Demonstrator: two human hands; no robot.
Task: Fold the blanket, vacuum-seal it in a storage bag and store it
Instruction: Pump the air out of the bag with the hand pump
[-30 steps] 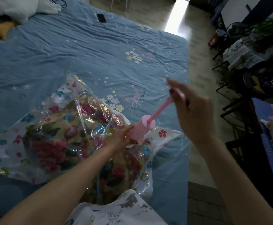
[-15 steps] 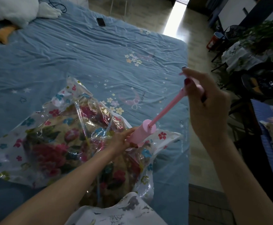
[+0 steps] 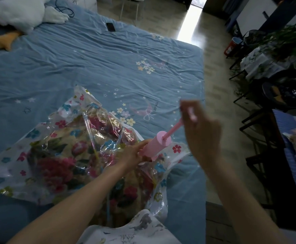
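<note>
A flowered blanket (image 3: pixel 59 166) lies folded inside a clear storage bag (image 3: pixel 11 171) printed with flowers, on the blue bed (image 3: pixel 91 67). A pink hand pump (image 3: pixel 157 144) stands tilted on the bag near its right corner. My left hand (image 3: pixel 133 154) grips the pump's barrel at its base. My right hand (image 3: pixel 201 131) grips the pump's handle at the top of the pink plunger rod (image 3: pixel 174 128); the hand is blurred by motion. The rod is partly drawn out of the barrel.
A white plush toy (image 3: pixel 18 11) with orange feet lies at the bed's far left, a dark phone (image 3: pixel 110 26) near the far edge. Right of the bed are bare floor (image 3: pixel 214 85), plants, a red cup (image 3: pixel 231 46) and dark chairs (image 3: pixel 284 95).
My right hand drew the plunger out up and to the right half a second ago, and has now come back down toward the barrel, shortening the exposed rod. My left hand stays on the barrel.
</note>
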